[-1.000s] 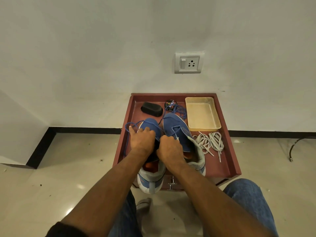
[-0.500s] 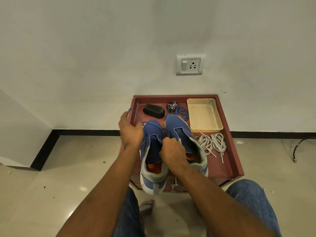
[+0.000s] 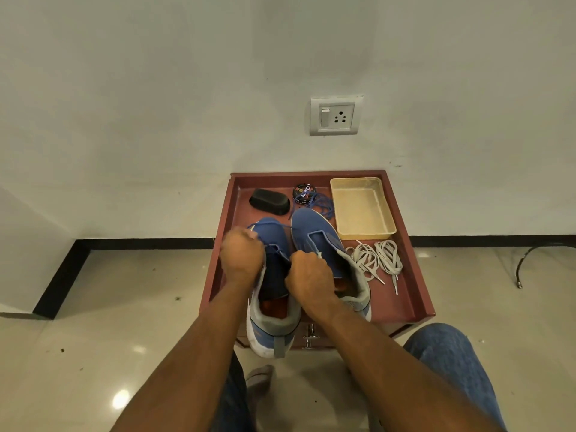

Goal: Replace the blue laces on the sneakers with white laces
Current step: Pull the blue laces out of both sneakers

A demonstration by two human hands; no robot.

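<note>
Maroon tray-top table (image 3: 414, 275) (white wall, glossy tile floor) under both hands (image 3: 307, 274) gripping one sneaker (image 3: 274, 310).

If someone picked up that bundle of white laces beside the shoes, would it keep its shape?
Probably not. The white laces lie in loose coils on the red tray, so they look floppy and would likely dangle and unravel. They seem thin and flat, so probably very light.

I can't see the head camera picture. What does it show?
Two hands work at the left sneaker on a red tray; the left hand pulls its blue lace, the right hand grips the shoe. White laces lie beside the right sneaker.
</note>
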